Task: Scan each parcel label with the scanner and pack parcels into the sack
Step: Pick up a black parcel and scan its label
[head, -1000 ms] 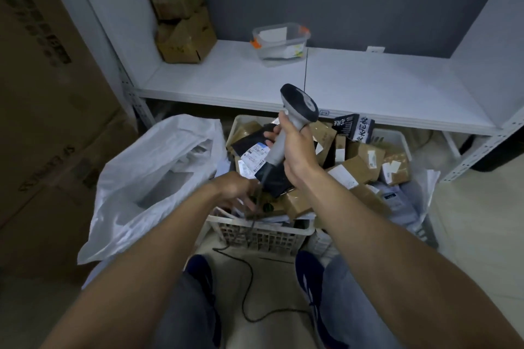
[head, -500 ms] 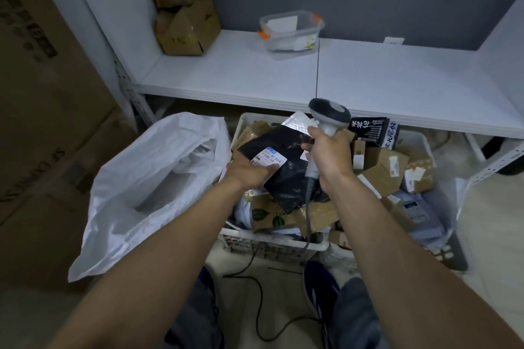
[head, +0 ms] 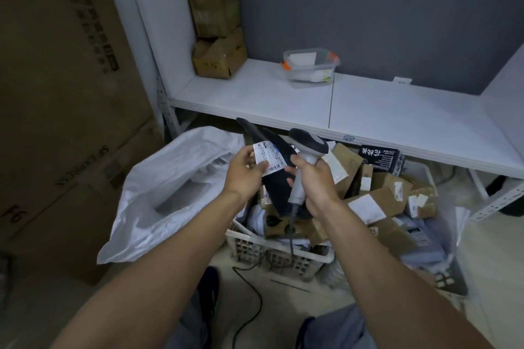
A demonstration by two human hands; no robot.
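Note:
My left hand holds a flat black parcel lifted above the basket, thumb on its white label. My right hand grips the handle of a grey scanner, whose dark head sits just right of the label. The scanner's cable hangs down to the floor. The white sack lies open at the left, just beside the parcel. A white basket below my hands is heaped with cardboard parcels and soft mailers.
A white shelf runs across behind the basket, with a clear plastic tub and stacked brown boxes on it. Large cardboard cartons stand at the left. A black cable loops on the floor between my feet.
My left hand has lifted the black parcel out of the basket and up toward the sack side. The scanner in my right hand has come down next to the label.

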